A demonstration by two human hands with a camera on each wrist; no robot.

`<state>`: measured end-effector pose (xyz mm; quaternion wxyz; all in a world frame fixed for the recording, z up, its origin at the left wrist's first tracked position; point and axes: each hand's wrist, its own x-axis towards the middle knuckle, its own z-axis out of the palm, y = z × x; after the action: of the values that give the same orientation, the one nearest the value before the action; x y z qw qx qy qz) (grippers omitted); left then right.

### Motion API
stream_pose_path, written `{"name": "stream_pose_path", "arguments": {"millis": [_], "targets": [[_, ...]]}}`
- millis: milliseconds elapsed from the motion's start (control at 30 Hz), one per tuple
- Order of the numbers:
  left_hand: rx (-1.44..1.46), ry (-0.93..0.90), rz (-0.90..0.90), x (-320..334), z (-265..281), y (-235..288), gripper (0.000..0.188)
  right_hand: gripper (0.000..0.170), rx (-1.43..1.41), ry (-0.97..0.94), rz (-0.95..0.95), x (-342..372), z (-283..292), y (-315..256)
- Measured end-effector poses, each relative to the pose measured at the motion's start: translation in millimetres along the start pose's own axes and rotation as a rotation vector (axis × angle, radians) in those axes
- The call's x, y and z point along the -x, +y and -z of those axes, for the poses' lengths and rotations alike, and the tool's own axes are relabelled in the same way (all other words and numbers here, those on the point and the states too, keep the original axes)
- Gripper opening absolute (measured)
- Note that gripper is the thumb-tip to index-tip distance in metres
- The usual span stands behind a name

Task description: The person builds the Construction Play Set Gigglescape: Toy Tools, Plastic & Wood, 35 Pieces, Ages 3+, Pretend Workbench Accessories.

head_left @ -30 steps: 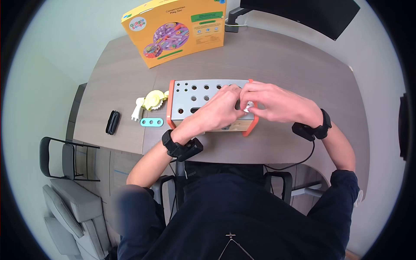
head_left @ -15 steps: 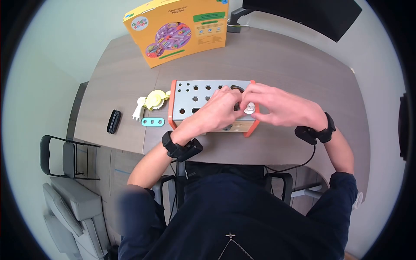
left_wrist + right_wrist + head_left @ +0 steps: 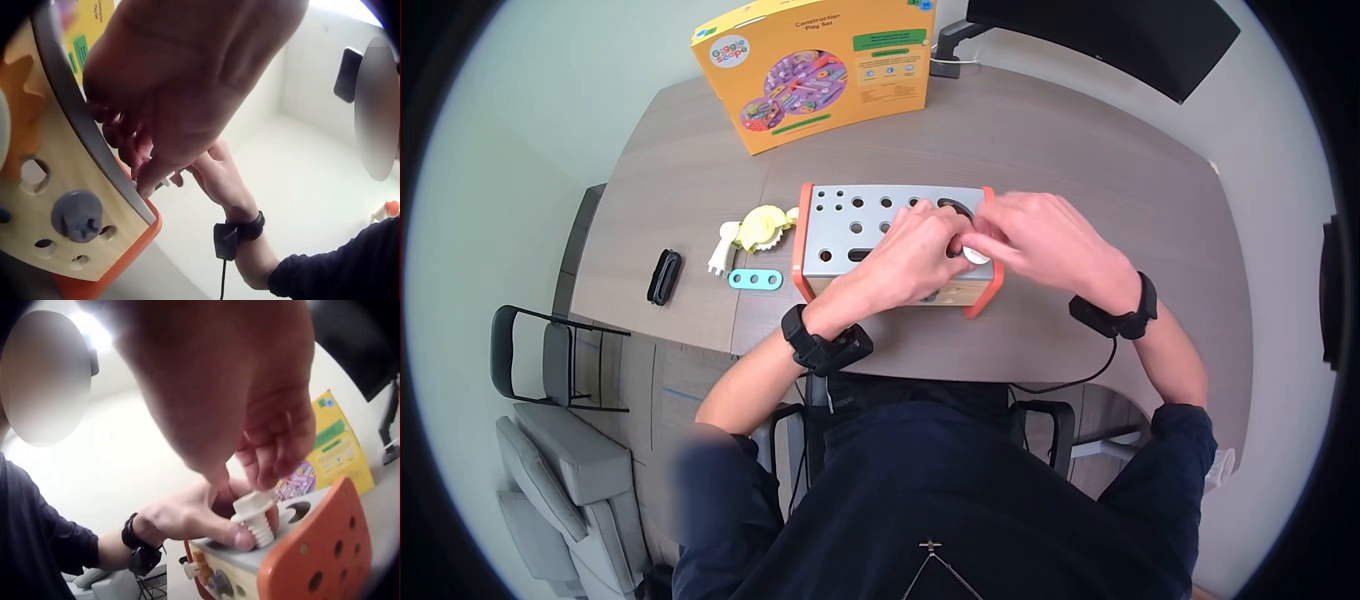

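Note:
A white plastic bolt (image 3: 255, 515) with a thick threaded shaft stands over the grey top of a toy workbench (image 3: 830, 225), near its right end. My left hand (image 3: 915, 255) pinches the bolt low on its threads, the thumb along the near side in the right wrist view. From above, my right hand (image 3: 1050, 240) has its curled fingertips right at the bolt's head. The workbench has orange side panels (image 3: 319, 550) and a wooden front, where a grey bolt (image 3: 78, 215) sits among several holes. The left hand's palm hides part of the benchtop in the head view.
Left of the workbench lie a pale yellow toy saw piece (image 3: 762, 228), a teal strip with holes (image 3: 755, 279) and a black case (image 3: 664, 277). A yellow play set box (image 3: 820, 80) stands behind. A monitor (image 3: 1110, 40) hangs at the back right.
My right hand's fingers have shifted and curled closer about the white bolt, with the thumb now across it. My left hand stays in nearly the same place.

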<state>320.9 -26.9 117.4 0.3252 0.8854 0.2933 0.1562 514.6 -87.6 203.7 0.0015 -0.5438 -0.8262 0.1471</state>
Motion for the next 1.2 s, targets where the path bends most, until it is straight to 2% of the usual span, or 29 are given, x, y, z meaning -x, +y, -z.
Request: {"name": "stream_pose_path", "arguments": {"millis": [33,133,233,333,433,533,633,733,833,933,1033,1133,1200], "targets": [[0.006,-0.059,0.012,-3,4,1,0.03,0.028,-0.109,0.139,0.125,4,-5,10],[-0.034,-0.098,0.008,-3,7,3,0.03,0.027,-0.318,0.071,0.238,4,-18,24],[-0.032,0.026,-0.005,2,0,5,0.03,0.028,-0.274,0.018,0.064,3,-11,15],[-0.079,0.101,-0.022,4,-4,10,0.031,0.03,0.02,0.011,-0.099,-2,-24,4],[-0.034,0.15,-0.041,2,-12,3,0.03,0.032,0.149,-0.088,-0.196,-2,-14,-6],[-0.044,0.015,-0.03,-1,-4,2,0.03,0.029,0.03,0.18,0.085,9,-17,13],[-0.019,-0.046,-0.024,-1,4,4,0.03,0.026,-0.199,0.08,0.199,13,-14,19],[0.038,0.014,-0.099,1,-2,-2,0.034,0.024,-0.232,0.016,0.14,10,-15,22],[0.029,-0.033,-0.034,5,3,7,0.04,0.022,-0.197,0.098,0.205,5,-26,24],[-0.008,-0.084,0.032,4,11,18,0.044,0.025,-0.01,0.093,0.081,2,-19,7],[0.036,0.006,-0.046,3,2,4,0.042,0.029,0.208,-0.05,-0.129,-7,-20,-4],[0.125,0.043,-0.175,4,0,-6,0.042,0.028,0.138,-0.067,-0.215,-6,-11,-8],[0.17,-0.063,-0.075,5,8,-7,0.047,0.025,-0.015,0.131,0.052,1,-18,7]]}}
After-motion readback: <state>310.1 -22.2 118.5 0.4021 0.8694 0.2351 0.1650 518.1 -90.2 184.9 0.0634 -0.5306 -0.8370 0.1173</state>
